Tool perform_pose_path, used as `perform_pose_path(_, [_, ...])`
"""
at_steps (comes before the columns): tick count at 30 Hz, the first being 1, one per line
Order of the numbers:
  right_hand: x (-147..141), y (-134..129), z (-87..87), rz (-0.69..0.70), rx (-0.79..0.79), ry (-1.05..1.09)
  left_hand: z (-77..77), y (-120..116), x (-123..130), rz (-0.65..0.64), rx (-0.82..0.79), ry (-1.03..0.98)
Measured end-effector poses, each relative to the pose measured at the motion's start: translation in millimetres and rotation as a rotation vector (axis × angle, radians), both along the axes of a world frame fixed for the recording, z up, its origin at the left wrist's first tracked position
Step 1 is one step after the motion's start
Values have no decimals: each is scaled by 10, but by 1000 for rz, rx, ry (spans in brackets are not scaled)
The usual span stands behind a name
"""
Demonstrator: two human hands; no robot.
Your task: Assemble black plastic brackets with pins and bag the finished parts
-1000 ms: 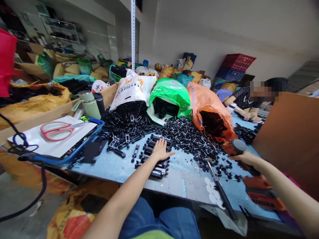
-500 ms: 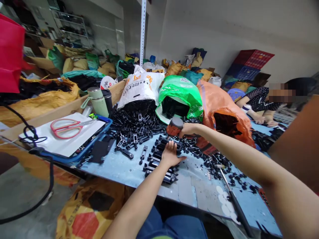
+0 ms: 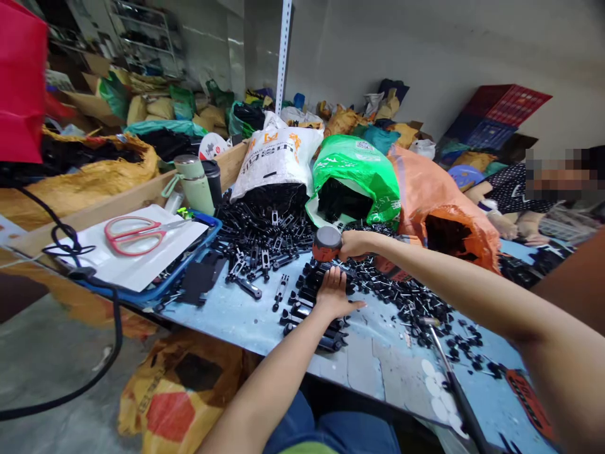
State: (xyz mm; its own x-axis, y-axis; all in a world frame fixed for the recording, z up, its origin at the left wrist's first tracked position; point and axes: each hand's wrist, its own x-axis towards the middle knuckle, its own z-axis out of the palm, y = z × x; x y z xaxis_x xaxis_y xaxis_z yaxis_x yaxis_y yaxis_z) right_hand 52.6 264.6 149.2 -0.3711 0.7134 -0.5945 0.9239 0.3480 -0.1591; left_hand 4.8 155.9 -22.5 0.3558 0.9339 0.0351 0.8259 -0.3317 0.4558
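My right hand [image 3: 354,244] grips an orange and dark-grey cordless power driver [image 3: 327,244], which is over the far end of a row of black plastic parts [image 3: 302,310]. The driver's tip is hidden from me. My left hand [image 3: 334,295] lies spread on that row, its thumb stretched out to the right. Just left of the row, a single black slotted part [image 3: 280,292] rests on the blue table [image 3: 255,325]. A heap of similar parts [image 3: 265,243] is behind it. To the right are many small black-headed pieces with metal shanks [image 3: 416,296].
White [image 3: 278,157], green [image 3: 357,167] and orange [image 3: 439,189] sacks line the table's back. Red scissors [image 3: 137,236] lie on paper over a blue tray [image 3: 142,296] at left, near a green flask [image 3: 195,183]. A hammer [image 3: 449,372] lies at right. Another person's hands [image 3: 524,227] are far right.
My view has swung slightly left, so the scene sits further right. The driver has shifted a little left relative to the row of parts. My left hand stays on the row.
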Motion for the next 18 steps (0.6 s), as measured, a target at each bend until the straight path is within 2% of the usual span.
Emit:
perform_pose_path(6, [-97,-134,-41,122,-85,-93,58,21,-5,-20,-10,24])
perform_pose_path(11, [-250,-252,-30,182,-59,-151,166,-19,-11,-9,-28,28])
perform_pose_path(14, [-280,-383,61,202,4,-164,214,-220,-90,-5,-15,7])
perform_pose_path(18, [-298,-535,63,241,-4,-158,144,-602,-250,4,44,-27])
